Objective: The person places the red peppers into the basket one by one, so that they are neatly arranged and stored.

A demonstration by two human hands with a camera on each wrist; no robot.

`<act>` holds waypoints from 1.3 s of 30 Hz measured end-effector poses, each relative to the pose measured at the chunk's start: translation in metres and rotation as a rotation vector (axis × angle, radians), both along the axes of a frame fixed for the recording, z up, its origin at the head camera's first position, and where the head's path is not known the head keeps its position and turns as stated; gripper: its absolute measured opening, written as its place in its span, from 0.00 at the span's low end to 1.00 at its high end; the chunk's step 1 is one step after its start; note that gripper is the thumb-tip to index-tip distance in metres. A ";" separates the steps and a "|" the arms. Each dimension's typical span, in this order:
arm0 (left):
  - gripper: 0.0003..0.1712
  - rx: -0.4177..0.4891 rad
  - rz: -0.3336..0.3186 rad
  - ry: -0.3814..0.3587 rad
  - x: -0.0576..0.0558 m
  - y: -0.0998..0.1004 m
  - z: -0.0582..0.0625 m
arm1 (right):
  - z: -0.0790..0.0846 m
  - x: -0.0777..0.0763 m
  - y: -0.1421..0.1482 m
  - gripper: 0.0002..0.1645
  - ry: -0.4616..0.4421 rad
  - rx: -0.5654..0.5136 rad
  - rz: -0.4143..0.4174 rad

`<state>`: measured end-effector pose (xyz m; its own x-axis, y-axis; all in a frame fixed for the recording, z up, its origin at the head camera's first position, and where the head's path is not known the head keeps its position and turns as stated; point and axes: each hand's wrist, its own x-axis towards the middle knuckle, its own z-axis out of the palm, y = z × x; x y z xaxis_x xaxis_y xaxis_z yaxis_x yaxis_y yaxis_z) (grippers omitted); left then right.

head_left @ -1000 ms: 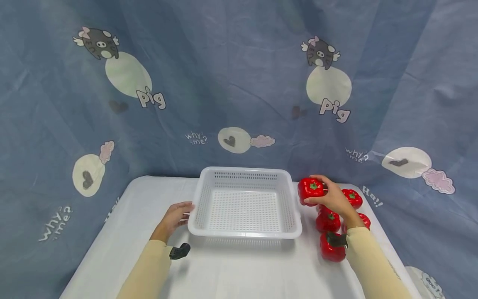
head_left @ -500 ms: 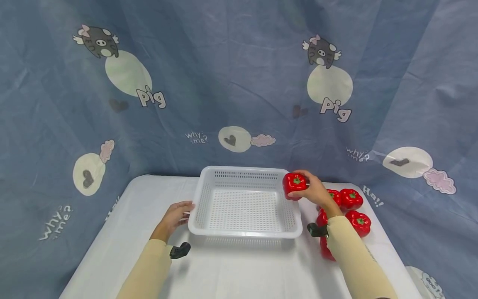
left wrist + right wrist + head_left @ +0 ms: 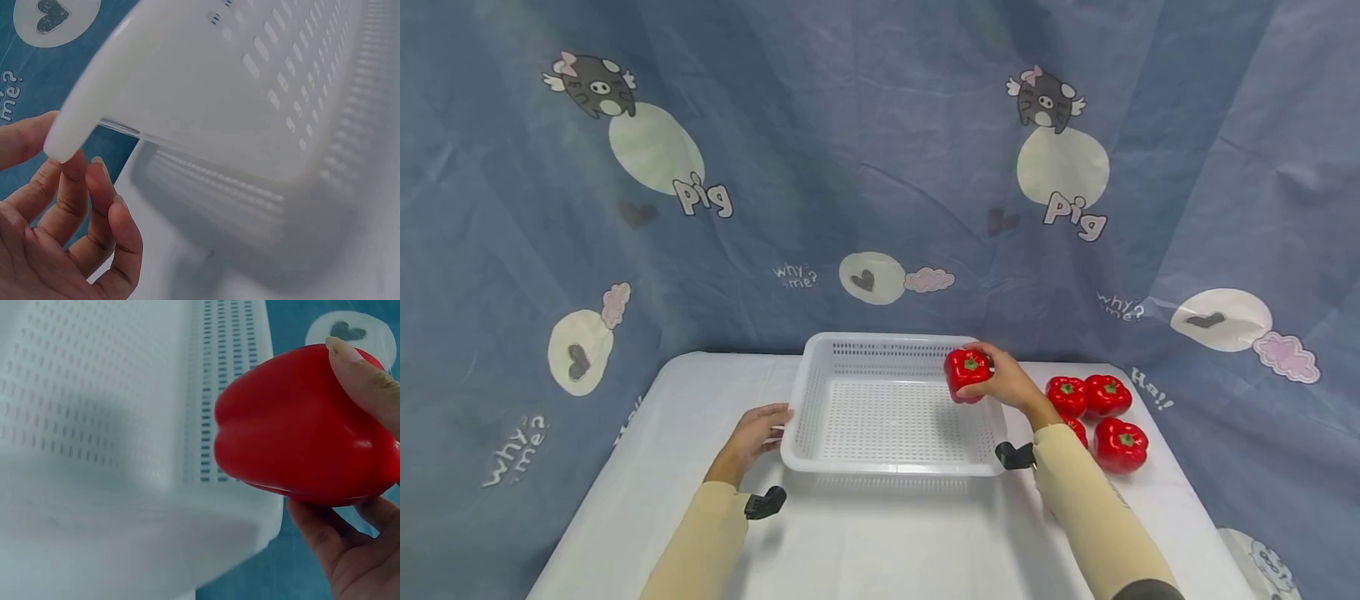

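Observation:
A red bell pepper [image 3: 966, 373] with a green stem hangs over the right back part of a white plastic basket [image 3: 887, 469]. My right hand [image 3: 1011, 387] grips it from the right; the right wrist view has the thumb on one side of the pepper [image 3: 300, 428] and fingers on the other. At the basket's left side, my left hand [image 3: 752, 437] pinches the rim. Close up in the left wrist view, the rim [image 3: 65, 137] sits between that hand's thumb and fingers. No pepper shows on the basket's slotted floor.
Several more red bell peppers [image 3: 1120, 445] stand on the white table [image 3: 880, 542] to the right of the basket, some partly hidden by the right forearm. A blue patterned cloth [image 3: 880, 167] hangs behind the table.
My right hand has carried the pepper leftward from beside the basket, over its right rim, to above the inside. My left hand stays on the left rim.

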<state>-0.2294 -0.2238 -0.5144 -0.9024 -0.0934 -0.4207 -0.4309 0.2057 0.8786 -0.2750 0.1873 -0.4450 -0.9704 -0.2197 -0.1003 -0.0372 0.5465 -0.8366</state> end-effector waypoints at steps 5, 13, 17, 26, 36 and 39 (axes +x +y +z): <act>0.27 0.001 0.003 -0.001 0.000 -0.001 -0.001 | -0.003 -0.003 -0.013 0.49 0.004 0.007 0.018; 0.27 -0.007 0.008 -0.003 0.001 -0.002 -0.004 | -0.010 -0.012 -0.036 0.50 0.005 0.004 -0.006; 0.27 -0.011 0.011 -0.002 0.002 -0.002 -0.004 | -0.014 -0.017 -0.047 0.49 0.022 0.017 -0.003; 0.27 -0.010 0.027 -0.001 0.004 -0.003 -0.003 | -0.024 -0.028 -0.073 0.48 0.023 0.010 -0.004; 0.27 -0.008 0.026 0.007 0.002 -0.002 0.000 | -0.032 -0.034 -0.092 0.48 0.015 0.033 -0.014; 0.27 -0.004 0.024 0.003 0.002 -0.001 0.000 | -0.034 -0.037 -0.097 0.48 0.008 0.029 -0.005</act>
<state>-0.2274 -0.2250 -0.5146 -0.9011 -0.1167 -0.4177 -0.4333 0.1990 0.8790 -0.3123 0.0905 -0.4789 -0.9724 -0.2115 -0.0989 -0.0407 0.5706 -0.8202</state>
